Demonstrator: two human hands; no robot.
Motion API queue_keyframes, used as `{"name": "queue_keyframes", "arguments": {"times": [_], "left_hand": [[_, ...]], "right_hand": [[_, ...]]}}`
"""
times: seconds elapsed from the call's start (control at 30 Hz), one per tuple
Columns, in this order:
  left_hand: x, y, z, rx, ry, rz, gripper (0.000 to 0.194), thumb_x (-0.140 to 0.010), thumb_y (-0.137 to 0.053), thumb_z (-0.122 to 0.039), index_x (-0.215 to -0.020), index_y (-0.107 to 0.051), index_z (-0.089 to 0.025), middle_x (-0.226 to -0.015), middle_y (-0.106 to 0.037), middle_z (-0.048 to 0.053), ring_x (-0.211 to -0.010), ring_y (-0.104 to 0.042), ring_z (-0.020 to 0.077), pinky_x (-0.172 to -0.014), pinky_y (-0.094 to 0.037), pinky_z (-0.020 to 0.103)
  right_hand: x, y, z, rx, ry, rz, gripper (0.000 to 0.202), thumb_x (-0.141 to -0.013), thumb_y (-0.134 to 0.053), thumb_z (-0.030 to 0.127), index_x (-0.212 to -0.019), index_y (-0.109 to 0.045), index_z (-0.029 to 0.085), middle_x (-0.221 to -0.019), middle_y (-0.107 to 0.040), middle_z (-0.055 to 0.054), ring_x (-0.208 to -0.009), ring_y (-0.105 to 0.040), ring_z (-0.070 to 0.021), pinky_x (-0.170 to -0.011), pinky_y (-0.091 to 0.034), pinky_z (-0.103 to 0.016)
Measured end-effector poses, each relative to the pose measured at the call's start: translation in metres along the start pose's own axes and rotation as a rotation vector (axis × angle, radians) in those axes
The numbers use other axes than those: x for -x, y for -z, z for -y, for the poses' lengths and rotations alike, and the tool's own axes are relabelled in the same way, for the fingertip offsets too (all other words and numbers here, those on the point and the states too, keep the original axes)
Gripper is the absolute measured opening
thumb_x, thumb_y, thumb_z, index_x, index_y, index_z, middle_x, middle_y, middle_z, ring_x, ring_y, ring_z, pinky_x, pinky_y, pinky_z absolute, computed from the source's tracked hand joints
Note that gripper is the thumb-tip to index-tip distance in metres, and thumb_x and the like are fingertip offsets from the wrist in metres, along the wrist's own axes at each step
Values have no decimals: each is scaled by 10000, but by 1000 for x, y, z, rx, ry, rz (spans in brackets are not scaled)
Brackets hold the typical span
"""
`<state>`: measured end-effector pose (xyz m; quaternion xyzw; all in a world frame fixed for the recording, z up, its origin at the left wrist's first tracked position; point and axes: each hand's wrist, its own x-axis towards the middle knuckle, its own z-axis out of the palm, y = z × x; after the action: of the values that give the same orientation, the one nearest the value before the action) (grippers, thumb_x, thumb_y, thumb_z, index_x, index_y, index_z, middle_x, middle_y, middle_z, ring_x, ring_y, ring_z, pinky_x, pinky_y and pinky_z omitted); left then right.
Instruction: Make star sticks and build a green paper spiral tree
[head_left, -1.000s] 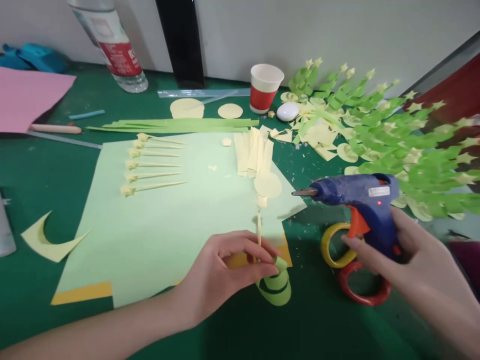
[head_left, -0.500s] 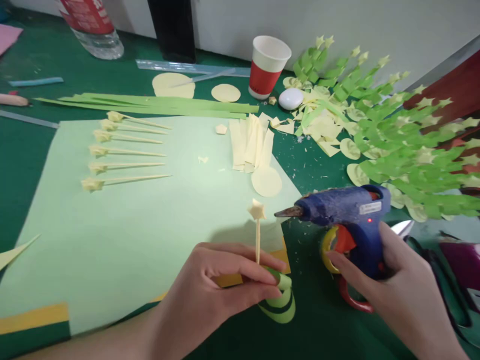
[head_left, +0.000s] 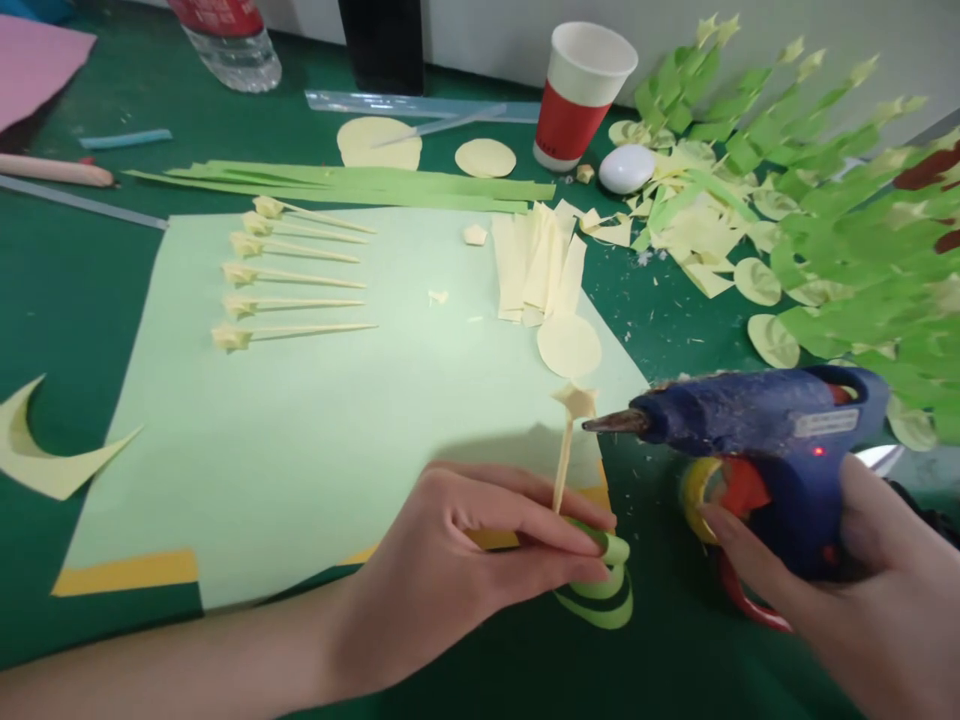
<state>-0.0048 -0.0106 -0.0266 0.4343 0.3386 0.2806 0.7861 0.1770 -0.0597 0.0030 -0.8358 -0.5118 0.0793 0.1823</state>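
Observation:
Between thumb and fingers, my left hand [head_left: 487,560] pinches a thin stick [head_left: 562,465] topped by a pale yellow paper star [head_left: 577,401], along with a curled green paper strip [head_left: 611,598]. My right hand [head_left: 862,590] is wrapped round the handle of a blue glue gun [head_left: 757,415]. The gun's metal nozzle points left, right beside the star's underside and the stick's top. Whether it touches them I cannot tell. Several star-topped sticks [head_left: 300,280] lie in a column on the light green sheet [head_left: 300,450], left of a pile of pale paper strips [head_left: 536,262].
A red and white cup [head_left: 577,95], a white egg-shaped object [head_left: 627,169] and paper scraps stand or lie at the back. Green paper plants [head_left: 840,230] fill the right. Beneath the gun lies a yellow tape roll [head_left: 699,495]. Green strips [head_left: 337,182] lie behind the sheet.
The glue gun's nozzle has come closer to the star, which now tilts with its stick leaning slightly right. The view has shifted, showing more of the table's left side.

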Motion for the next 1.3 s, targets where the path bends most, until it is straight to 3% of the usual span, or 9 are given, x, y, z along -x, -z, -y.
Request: {"name": "queue_keyframes", "arguments": {"times": [0.3, 0.7, 0.97, 1.13, 1.3], "left_hand": [[0, -1, 3, 18, 24, 5, 275, -704, -671, -87, -762, -733, -348, -861, -727, -107, -789, -682, 111, -671, -560, 125], [0, 0, 3, 20, 17, 0, 266, -700, -672, -87, -765, -734, -338, -861, -725, -108, -770, -685, 106, -668, -562, 122], [1, -1, 2, 20, 26, -13, 241, -697, -678, -114, -762, -734, -339, -858, -728, -104, -759, -686, 114, -676, -565, 141], [1, -1, 3, 29, 23, -15, 240, -696, -678, -119, -767, -734, -341, -862, -728, -94, -750, -691, 125, -667, -574, 165], [2, -1, 3, 19, 19, -6, 242, -701, -678, -116, -766, -733, -343, -869, -726, -107, -771, -684, 105, -671, -558, 125]], "right_hand": [[2, 1, 1, 34, -55, -14, 265, -661, -513, 470, -656, -346, 264, -461, -472, 45, -392, -447, -147, -406, -376, -271], [3, 1, 2, 97, -35, -33, 271, -712, -501, 461, -644, -318, 273, -450, -453, 45, -391, -434, -148, -407, -373, -279], [-1, 2, -6, -12, -161, -1, 289, -612, -583, 491, -698, -403, 283, -446, -481, 35, -405, -425, -171, -432, -344, -321], [-1, 3, -12, -4, -164, 4, 290, -608, -600, 477, -704, -398, 293, -436, -454, 32, -398, -394, -172, -438, -323, -339], [-1, 3, -15, 9, -174, 22, 327, -609, -607, 503, -610, -364, 286, -423, -415, 26, -407, -358, -174, -441, -310, -340]]}}
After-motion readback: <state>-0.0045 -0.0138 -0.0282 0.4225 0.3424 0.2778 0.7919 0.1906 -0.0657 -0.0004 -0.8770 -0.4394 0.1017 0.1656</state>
